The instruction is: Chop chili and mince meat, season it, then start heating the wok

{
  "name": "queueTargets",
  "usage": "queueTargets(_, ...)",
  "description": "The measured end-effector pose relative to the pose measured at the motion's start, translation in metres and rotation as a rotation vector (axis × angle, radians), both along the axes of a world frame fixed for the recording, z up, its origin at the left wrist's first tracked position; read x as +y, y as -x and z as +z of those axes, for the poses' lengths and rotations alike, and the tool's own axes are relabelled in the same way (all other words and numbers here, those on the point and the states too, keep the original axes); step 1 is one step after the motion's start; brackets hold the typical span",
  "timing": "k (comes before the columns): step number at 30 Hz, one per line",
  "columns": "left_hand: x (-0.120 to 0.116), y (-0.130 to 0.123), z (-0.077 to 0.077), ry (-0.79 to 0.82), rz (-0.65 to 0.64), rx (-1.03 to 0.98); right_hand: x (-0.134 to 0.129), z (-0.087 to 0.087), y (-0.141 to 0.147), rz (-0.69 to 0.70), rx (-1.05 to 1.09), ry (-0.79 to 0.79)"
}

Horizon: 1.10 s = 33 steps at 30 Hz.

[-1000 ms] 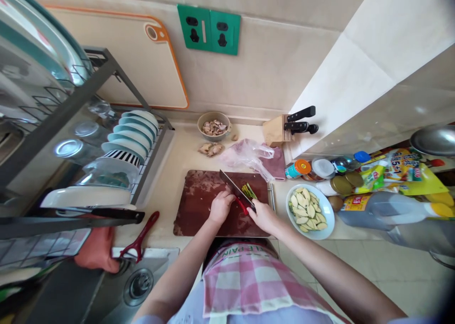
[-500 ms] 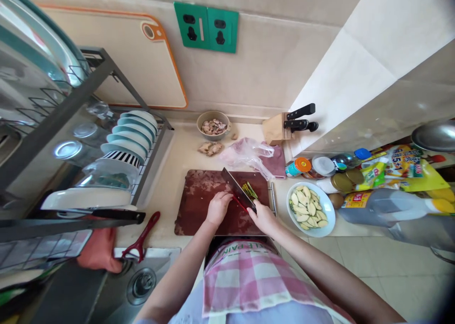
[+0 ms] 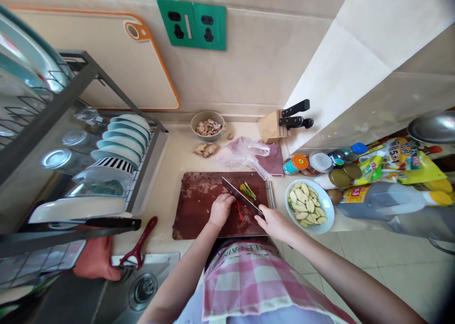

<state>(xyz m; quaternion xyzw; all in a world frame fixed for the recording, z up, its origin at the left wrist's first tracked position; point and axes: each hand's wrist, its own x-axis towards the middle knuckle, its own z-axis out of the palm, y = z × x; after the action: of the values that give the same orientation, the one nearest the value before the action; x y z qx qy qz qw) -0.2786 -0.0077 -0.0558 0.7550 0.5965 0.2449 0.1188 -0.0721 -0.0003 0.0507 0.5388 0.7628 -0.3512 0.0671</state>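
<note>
My right hand is closed round the handle of a kitchen knife, whose broad dark blade slants up and left over the brown cutting board. My left hand rests on the board with curled fingers, its fingertips close to the blade and to a red chilli pepper cut into thin strips. Whatever the left fingertips press on is mostly hidden. Beyond the blade lies a small pile of cut green pepper strips.
Right of the board stands a plate of sliced zucchini. Behind are a plastic bag, ginger, a bowl of meat and a knife block. A dish rack, red peeler and sink are left.
The knife has shifted slightly right, away from my left fingertips, and more red strips show beside the blade. The whole view has turned a little.
</note>
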Motion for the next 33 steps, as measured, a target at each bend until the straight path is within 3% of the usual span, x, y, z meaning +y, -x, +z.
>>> queueTargets(4, -0.001, 0.001, -0.004, -0.038, 0.014, -0.041, -0.003, -0.022, 0.017, -0.062, -0.057, -0.031)
queueTargets(7, 0.0, -0.001, -0.003, -0.027, 0.011, -0.026, -0.005, -0.032, 0.014, -0.084, 0.057, -0.049)
queueTargets(11, 0.0, -0.002, 0.009, 0.048, 0.039, 0.056, -0.008, -0.027, -0.012, -0.177, 0.274, -0.095)
queueTargets(13, 0.005, 0.001, 0.02, 0.067, -0.006, 0.083, -0.011, -0.022, -0.028, -0.241, 0.293, -0.137)
queueTargets(15, 0.016, 0.005, 0.033, 0.079, -0.149, 0.098, -0.015, -0.018, -0.044, -0.295, 0.276, -0.144)
queueTargets(20, 0.065, 0.002, 0.056, 0.223, -0.669, 0.22, -0.034, -0.015, -0.07, -0.418, 0.289, -0.05)
queueTargets(23, 0.08, -0.006, 0.058, 0.271, -0.755, 0.255, -0.046, -0.018, -0.076, -0.461, 0.288, -0.019)
queueTargets(28, 0.058, -0.01, 0.052, 0.235, -0.6, 0.205, -0.052, -0.027, -0.077, -0.481, 0.268, 0.006)
queueTargets(30, 0.041, -0.012, 0.047, 0.209, -0.46, 0.201, -0.05, -0.032, -0.075, -0.474, 0.249, -0.017)
queueTargets(33, 0.019, -0.023, 0.039, 0.164, -0.15, 0.215, -0.044, -0.039, -0.071, -0.451, 0.207, -0.06)
